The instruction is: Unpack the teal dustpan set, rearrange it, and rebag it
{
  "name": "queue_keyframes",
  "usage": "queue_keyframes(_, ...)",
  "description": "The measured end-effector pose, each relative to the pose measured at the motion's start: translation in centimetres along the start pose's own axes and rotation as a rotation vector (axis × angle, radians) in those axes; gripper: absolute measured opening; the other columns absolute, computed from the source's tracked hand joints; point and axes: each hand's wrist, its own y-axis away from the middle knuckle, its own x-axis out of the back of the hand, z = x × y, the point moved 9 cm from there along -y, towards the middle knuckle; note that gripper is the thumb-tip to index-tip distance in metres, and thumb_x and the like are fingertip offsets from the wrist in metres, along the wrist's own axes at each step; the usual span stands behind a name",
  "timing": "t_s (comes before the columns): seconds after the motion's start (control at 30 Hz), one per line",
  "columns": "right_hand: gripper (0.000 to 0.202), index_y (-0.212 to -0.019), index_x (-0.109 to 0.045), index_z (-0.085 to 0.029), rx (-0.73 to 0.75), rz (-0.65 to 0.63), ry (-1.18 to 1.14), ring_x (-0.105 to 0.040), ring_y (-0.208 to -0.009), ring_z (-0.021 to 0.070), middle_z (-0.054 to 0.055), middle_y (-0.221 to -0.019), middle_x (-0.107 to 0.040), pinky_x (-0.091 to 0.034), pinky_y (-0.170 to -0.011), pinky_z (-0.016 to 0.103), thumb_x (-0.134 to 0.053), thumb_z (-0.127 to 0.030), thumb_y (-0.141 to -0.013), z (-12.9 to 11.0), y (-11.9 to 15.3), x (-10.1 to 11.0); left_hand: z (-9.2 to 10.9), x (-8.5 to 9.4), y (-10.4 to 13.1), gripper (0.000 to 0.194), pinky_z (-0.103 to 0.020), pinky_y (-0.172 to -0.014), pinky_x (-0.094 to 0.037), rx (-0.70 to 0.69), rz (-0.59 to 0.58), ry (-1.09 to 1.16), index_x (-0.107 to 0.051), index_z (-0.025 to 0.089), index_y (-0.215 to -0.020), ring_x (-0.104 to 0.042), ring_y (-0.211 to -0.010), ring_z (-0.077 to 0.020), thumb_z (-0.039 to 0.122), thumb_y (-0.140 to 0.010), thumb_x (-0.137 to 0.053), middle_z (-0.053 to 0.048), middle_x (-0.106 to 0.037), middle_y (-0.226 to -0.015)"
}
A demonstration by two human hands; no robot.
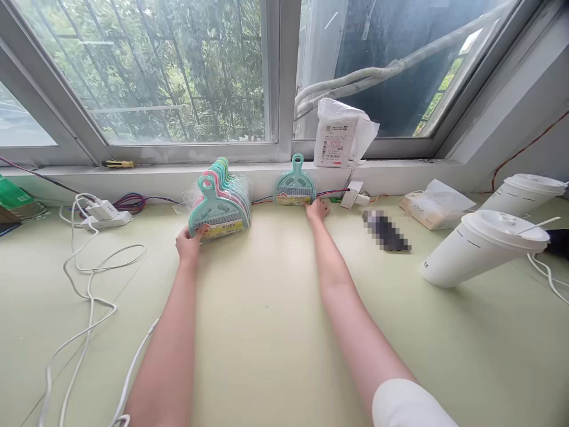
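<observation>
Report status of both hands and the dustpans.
Left hand on front dustpan of row. Right hand at lone teal dustpan, by the sill. Nothing between the hands blocking.

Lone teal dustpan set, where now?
Head view, centre: upright against the wall below the windowsill, right hand at its lower right corner.

Two white lidded cups (486,246) stand near a tissue pack (431,207) on the table (267,332).
</observation>
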Motion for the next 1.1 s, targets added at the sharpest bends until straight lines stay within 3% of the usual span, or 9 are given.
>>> queue_keyframes(0.27, 0.069, -0.135, -0.037, -0.009, 0.008, -0.025, -0.112, -0.044, -0.128, 0.0310, 0.023, -0.136, -0.049, -0.033, -0.103, 0.041, -0.067, -0.032, -0.077, 0.2, 2.8, 2.1, 1.6, -1.6, 0.7, 0.042, -0.026, -0.065, -0.048, 0.007, -0.155, 0.247, -0.061, 0.017, -0.086, -0.058, -0.067, -0.0139, 0.044, -0.057, -0.074, 0.001, -0.061, -0.073)
queue_keyframes(0.4, 0.072, -0.140, -0.031, -0.011, 0.025, 0.015, -0.161, -0.041, -0.129, 0.0305, 0.022, -0.139, -0.045, -0.034, -0.102, 0.040, -0.064, -0.027, -0.078, 0.1, 6.7, 4.5, 2.1, -2.0, 1.0, 0.042, -0.029, -0.070, -0.051, 0.055, -0.155, 0.390, -0.060, 0.018, -0.090, -0.060, -0.072, -0.0149, 0.041, -0.057, -0.075, 0.000, -0.062, -0.079)
queue_keyframes(0.5, 0.056, -0.136, -0.036, -0.014, 0.172, 0.072, -0.230, -0.041, -0.129, 0.0279, 0.019, -0.139, -0.045, -0.035, -0.100, 0.040, -0.054, -0.023, -0.083, -1.2, 11.1, 7.3, 3.8, -2.9, 2.4, 0.044, -0.033, -0.075, -0.054, 0.099, -0.183, 0.560, -0.059, 0.021, -0.097, -0.063, -0.078, -0.0164, 0.038, -0.060, -0.075, -0.001, -0.064, -0.087)
queue_keyframes(0.63, 0.037, -0.129, -0.043, -0.021, 0.554, 0.173, -0.328, -0.043, -0.127, 0.0211, 0.011, -0.135, -0.049, -0.033, -0.102, 0.036, -0.036, -0.022, -0.093, -4.6, 19.3, 12.0, 7.1, -5.5, 6.9, 0.040, -0.037, -0.082, -0.055, 0.213, -0.250, 0.742, -0.054, 0.025, -0.107, -0.064, -0.091, -0.0180, 0.030, -0.071, -0.072, 0.000, -0.066, -0.097)
queue_keyframes(0.7, 0.033, -0.127, -0.047, -0.025, 0.710, 0.121, -0.306, -0.045, -0.124, 0.0212, 0.009, -0.133, -0.051, -0.033, -0.100, 0.035, -0.036, -0.025, -0.095, -6.2, 23.4, 13.1, 7.3, -7.3, 10.3, 0.032, -0.037, -0.081, -0.056, 0.410, -0.259, 0.760, -0.053, 0.025, -0.106, -0.065, -0.086, -0.0155, 0.026, -0.078, -0.067, 0.000, -0.066, -0.094)
queue_keyframes(0.77, 0.030, -0.122, -0.052, -0.027, 0.778, 0.074, -0.281, -0.047, -0.122, 0.0210, 0.007, -0.130, -0.054, -0.032, -0.099, 0.036, -0.035, -0.027, -0.097, -7.0, 26.5, 13.9, 8.0, -8.9, 13.6, 0.026, -0.036, -0.079, -0.057, 0.473, -0.305, 0.753, -0.053, 0.023, -0.104, -0.065, -0.079, -0.0140, 0.024, -0.081, -0.064, 0.000, -0.066, -0.090)
queue_keyframes(0.93, 0.031, -0.089, -0.064, -0.023, 0.752, -0.034, -0.169, -0.055, -0.106, 0.0232, 0.008, -0.107, -0.065, -0.032, -0.093, 0.038, -0.036, -0.034, -0.098, -6.0, 29.1, 14.9, 9.2, -11.3, 20.6, 0.033, -0.035, -0.077, -0.058, 0.522, -0.454, 0.788, -0.049, 0.025, -0.109, -0.067, -0.074, -0.0132, 0.027, -0.080, -0.066, 0.001, -0.066, -0.089)
queue_keyframes(1.1, 0.038, -0.074, -0.062, -0.022, 0.565, -0.128, -0.272, -0.062, -0.083, 0.0204, 0.006, -0.078, -0.066, -0.039, -0.083, 0.032, -0.038, -0.041, -0.097, -2.8, 28.7, 15.4, 9.2, -10.4, 23.2, 0.033, -0.032, -0.075, -0.057, 0.516, -0.390, 0.815, -0.046, 0.025, -0.106, -0.067, -0.080, -0.0134, 0.027, -0.081, -0.067, 0.001, -0.065, -0.093)
